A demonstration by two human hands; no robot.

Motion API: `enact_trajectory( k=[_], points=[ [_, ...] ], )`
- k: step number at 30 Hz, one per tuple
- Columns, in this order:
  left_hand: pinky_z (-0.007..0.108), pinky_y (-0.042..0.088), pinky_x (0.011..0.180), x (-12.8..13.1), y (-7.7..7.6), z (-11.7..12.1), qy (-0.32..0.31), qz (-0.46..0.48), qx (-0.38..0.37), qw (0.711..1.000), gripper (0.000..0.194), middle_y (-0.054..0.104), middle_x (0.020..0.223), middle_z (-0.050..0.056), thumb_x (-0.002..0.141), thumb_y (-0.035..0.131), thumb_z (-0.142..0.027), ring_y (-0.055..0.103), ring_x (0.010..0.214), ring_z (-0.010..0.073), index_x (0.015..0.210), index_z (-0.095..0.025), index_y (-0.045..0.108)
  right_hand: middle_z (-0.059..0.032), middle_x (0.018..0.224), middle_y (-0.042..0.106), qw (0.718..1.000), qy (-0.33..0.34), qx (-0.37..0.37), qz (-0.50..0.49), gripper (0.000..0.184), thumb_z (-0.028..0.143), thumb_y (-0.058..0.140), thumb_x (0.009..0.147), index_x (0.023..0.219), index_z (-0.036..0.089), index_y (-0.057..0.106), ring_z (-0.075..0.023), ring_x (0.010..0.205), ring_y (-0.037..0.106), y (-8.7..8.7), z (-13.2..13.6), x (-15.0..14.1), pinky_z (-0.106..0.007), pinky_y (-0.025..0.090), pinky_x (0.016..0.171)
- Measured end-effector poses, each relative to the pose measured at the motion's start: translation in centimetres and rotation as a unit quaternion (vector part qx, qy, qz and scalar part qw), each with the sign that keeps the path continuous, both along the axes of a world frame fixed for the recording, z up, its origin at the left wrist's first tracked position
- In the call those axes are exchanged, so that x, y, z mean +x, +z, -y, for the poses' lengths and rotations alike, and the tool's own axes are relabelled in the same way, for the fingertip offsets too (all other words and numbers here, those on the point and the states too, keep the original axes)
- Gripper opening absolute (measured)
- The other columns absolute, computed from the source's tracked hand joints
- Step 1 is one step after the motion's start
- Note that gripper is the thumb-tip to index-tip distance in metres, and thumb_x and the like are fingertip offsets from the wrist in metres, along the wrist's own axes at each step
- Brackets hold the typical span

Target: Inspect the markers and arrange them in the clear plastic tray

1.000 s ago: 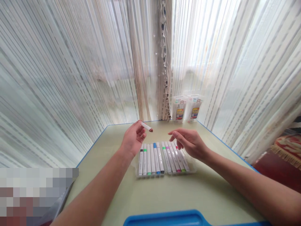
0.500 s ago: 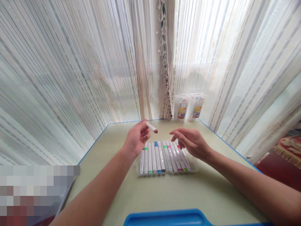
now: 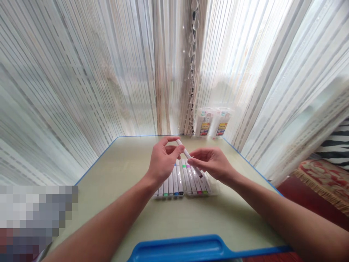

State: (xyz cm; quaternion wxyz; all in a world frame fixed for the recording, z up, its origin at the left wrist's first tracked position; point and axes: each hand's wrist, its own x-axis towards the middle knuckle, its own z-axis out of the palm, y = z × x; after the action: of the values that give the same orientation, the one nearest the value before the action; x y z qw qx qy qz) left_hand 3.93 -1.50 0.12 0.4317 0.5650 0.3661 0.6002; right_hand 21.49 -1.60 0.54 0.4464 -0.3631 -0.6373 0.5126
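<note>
A white marker [image 3: 196, 170] with a dark reddish-brown end slants down to the right between my two hands. Its upper end is pinched by the thumb and fingers of my left hand [image 3: 163, 160]. My right hand [image 3: 214, 163] grips it lower down, near the middle, with thumb and fingertips. Below them, a clear plastic tray [image 3: 214, 193] lies on the table, holding a row of white markers [image 3: 171, 185] with coloured ends: green, blue, black, pink. My hands hide part of that row.
The pale green table [image 3: 122, 163] has a blue rim and a blue moulded trough [image 3: 177, 247] at its near edge. Two clear cases [image 3: 204, 123] with labels stand at the far edge, against string curtains [image 3: 131, 72]. To the right is a fringed patterned cloth [image 3: 324, 178].
My right hand has come left and taken hold of the marker, which only my left hand held before. The marker now points more steeply downward. The view has shifted slightly.
</note>
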Motion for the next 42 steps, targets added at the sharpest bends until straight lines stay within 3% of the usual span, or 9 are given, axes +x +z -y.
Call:
enact_trajectory(
  k=[6,12,18,23,27,32,35,42],
  points=[
    [0.02,0.043,0.053,0.3,-0.4,0.2,0.005,-0.009,0.008,1.0,0.038,0.069,0.075,0.003,0.079,0.072,-0.032,0.055,0.055,0.008,0.113,-0.016,0.063,-0.0037,0.065,0.071,0.999,-0.011,0.031,0.002,0.034,0.038,0.087,0.058,0.078,0.013,0.075,-0.0097,0.05,0.054,-0.7,0.4,-0.3,-0.023,0.042,0.046],
    [0.022,0.048,0.053,0.3,-0.4,0.1,-0.022,-0.069,0.01,0.997,0.045,0.069,0.082,0.005,0.085,0.064,-0.039,0.061,0.067,0.0131,0.125,-0.019,0.06,-0.0032,0.065,0.07,0.995,-0.061,0.061,0.049,0.024,0.033,0.082,0.065,0.074,0.013,0.071,-0.0111,0.053,0.058,-0.4,1.0,-0.4,-0.022,0.043,0.047],
    [0.026,0.052,0.056,-0.8,-0.1,-0.4,0.03,-0.122,-0.005,0.992,0.048,0.065,0.108,0.009,0.091,0.051,-0.044,0.063,0.083,0.0171,0.133,-0.021,0.052,-0.0013,0.06,0.066,0.979,-0.154,0.029,0.133,0.018,0.03,0.073,0.07,0.072,0.014,0.065,-0.01,0.046,0.056,1.3,-0.2,0.9,-0.019,0.04,0.038],
    [0.027,0.052,0.062,-1.7,0.1,-0.5,0.078,-0.197,0.017,0.977,0.035,0.065,0.102,0.008,0.09,0.053,-0.037,0.063,0.084,0.0174,0.12,-0.019,0.057,0.0014,0.049,0.06,0.958,-0.119,-0.05,0.257,0.011,0.025,0.061,0.074,0.068,0.017,0.058,-0.0115,0.04,0.056,2.1,-0.6,3.3,-0.019,0.039,0.034],
    [0.026,0.051,0.062,-1.5,0.6,0.0,0.075,-0.226,0.038,0.97,0.03,0.066,0.099,0.007,0.089,0.053,-0.032,0.062,0.083,0.0166,0.116,-0.018,0.058,-0.0007,0.05,0.062,0.921,-0.091,-0.067,0.372,0.014,0.025,0.056,0.076,0.063,0.017,0.055,-0.0107,0.039,0.053,2.8,0.3,4.0,-0.019,0.035,0.035],
    [0.024,0.051,0.06,-1.1,0.7,0.6,0.058,-0.255,0.069,0.963,0.028,0.066,0.098,0.006,0.089,0.053,-0.028,0.062,0.08,0.0146,0.115,-0.019,0.059,-0.0036,0.054,0.064,0.853,-0.076,0.038,0.515,0.022,0.027,0.055,0.076,0.056,0.017,0.056,-0.0122,0.051,0.055,3.1,0.5,3.1,-0.023,0.033,0.047],
    [0.024,0.05,0.06,-1.1,0.4,0.5,0.056,-0.27,0.08,0.958,0.026,0.067,0.096,0.005,0.089,0.054,-0.025,0.062,0.078,0.0139,0.113,-0.018,0.059,-0.0046,0.056,0.063,0.82,-0.077,0.074,0.562,0.024,0.029,0.055,0.075,0.055,0.016,0.057,-0.013,0.054,0.053,2.5,0.2,2.6,-0.025,0.029,0.049],
    [0.023,0.049,0.059,-1.3,0.0,0.2,0.059,-0.287,0.087,0.952,0.024,0.067,0.097,0.005,0.088,0.053,-0.023,0.062,0.077,0.0135,0.111,-0.018,0.06,-0.0091,0.06,0.066,0.764,-0.039,0.07,0.64,0.026,0.026,0.05,0.077,0.058,0.015,0.065,-0.0144,0.051,0.052,1.9,0.3,2.2,-0.027,0.027,0.049]
  ],
)
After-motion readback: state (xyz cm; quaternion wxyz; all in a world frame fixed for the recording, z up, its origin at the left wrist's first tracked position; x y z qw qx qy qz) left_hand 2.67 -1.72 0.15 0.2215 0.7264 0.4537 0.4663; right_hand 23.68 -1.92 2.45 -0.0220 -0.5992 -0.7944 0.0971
